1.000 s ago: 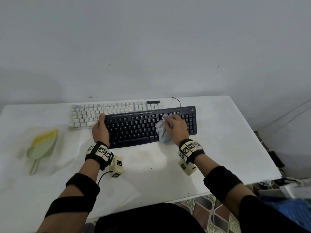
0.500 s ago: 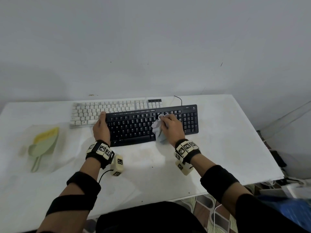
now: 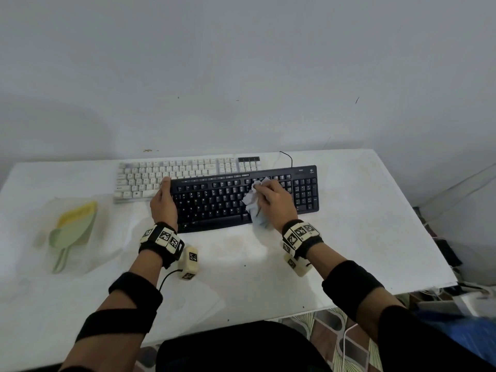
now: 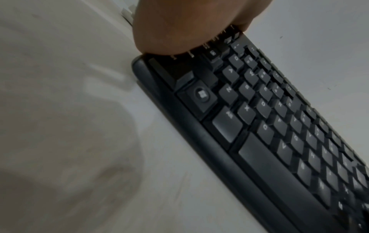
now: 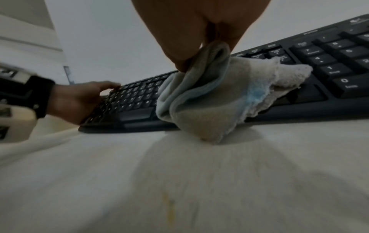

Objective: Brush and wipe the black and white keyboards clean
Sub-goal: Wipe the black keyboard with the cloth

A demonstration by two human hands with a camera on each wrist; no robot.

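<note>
Black keyboard [image 3: 241,200] under both hands: right hand [image 3: 276,202] pinching cloth [image 3: 253,208] (crumpled), left hand [image 3: 163,204] flat, fingers straight.

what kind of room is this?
Likely a makeshift indoor workspace: a plain white table against a bare wall, two keyboards, and cables and clutter on the floor at right.

Frayed fleecy cloth [image 5: 209,100]; matt keyboard [image 3: 214,202]

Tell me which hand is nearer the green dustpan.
Left. The left hand rests on the black keyboard's left end, the side toward the green dustpan; the right hand holds the cloth farther right.
</note>
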